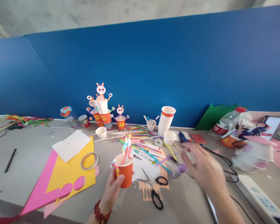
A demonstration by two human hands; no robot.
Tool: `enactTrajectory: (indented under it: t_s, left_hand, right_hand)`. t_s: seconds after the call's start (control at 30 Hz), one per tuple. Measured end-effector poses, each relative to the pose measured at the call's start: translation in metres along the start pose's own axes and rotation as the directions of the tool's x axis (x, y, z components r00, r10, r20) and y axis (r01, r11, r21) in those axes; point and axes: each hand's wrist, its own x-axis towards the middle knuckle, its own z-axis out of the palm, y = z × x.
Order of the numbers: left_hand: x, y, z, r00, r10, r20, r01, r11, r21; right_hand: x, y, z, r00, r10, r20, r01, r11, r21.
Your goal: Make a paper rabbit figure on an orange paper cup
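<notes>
My left hand [110, 189] grips an orange paper cup [124, 171] from below, and a paper figure on a stick [127, 150] stands in the cup. My right hand [204, 169] reaches forward over the table, blurred by motion, with fingers stretched toward a blue glue gun [184, 137] and a purple glue stick [179, 170]. Whether it holds anything is unclear. Black-handled scissors [155, 186] lie just right of the cup on cut paper.
A pile of coloured straws [142, 141], a tape roll [90, 161] on yellow and pink paper [67, 174], stacked paper cups [166, 120] and finished rabbit cup figures [102, 112] lie before a blue wall. A power strip [259, 196] and cluttered cups are at right.
</notes>
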Motion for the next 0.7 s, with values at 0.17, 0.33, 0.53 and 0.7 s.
enactTrajectory:
  t_s: [0.17,0.33,0.53,0.7]
  left_hand:
    - [0.022,0.006,-0.010,0.957,0.262,-0.124,-0.198,0.903,0.382]
    - [0.035,0.011,-0.021,0.887,0.448,-0.113,-0.285,0.723,0.629]
    - [0.041,0.016,-0.039,0.870,0.468,-0.157,-0.269,0.717,0.643]
    - [0.061,0.026,-0.066,0.836,0.504,-0.218,-0.241,0.694,0.679]
  right_hand:
    - [-0.052,-0.077,0.028,0.941,-0.240,0.240,0.101,0.874,0.475]
    - [-0.056,-0.097,0.067,0.895,-0.259,0.365,0.000,0.815,0.579]
    - [-0.038,-0.086,0.084,0.904,-0.238,0.354,0.012,0.844,0.536]
    - [-0.042,-0.073,0.101,0.954,-0.195,0.229,0.040,0.837,0.546]
